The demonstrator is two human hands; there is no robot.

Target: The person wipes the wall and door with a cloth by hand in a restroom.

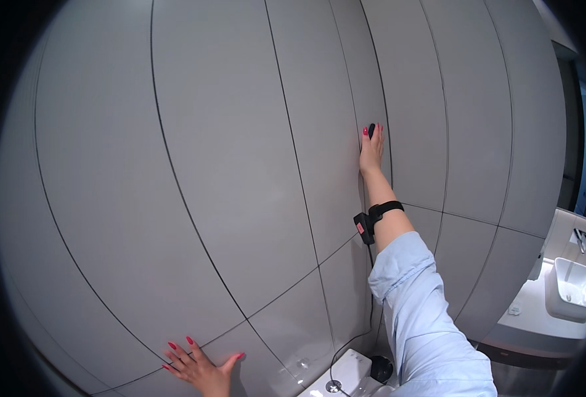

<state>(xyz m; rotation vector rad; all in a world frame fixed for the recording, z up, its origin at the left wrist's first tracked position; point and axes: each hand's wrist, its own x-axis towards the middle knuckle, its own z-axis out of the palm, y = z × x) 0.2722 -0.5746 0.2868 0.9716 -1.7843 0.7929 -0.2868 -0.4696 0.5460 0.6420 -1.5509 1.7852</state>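
My right hand (371, 151) reaches up to the grey tiled wall, close to the inner corner. Its fingers are closed around a small black object (371, 130), of which only the upper end shows; I cannot make out its kind. Low on the left, my left hand (203, 372) rests against a wall tile (220, 218) with its fingers spread and nothing in it. Dark seams run between the large tiles.
Below stands a white toilet tank (354, 364) with a round chrome button (333, 386), beside a black rounded thing (381, 368). A cable (371, 298) hangs from the black wrist device (365, 228) on my right arm. At the right, a white basin (573, 284) sits on a counter under a tap (580, 239).
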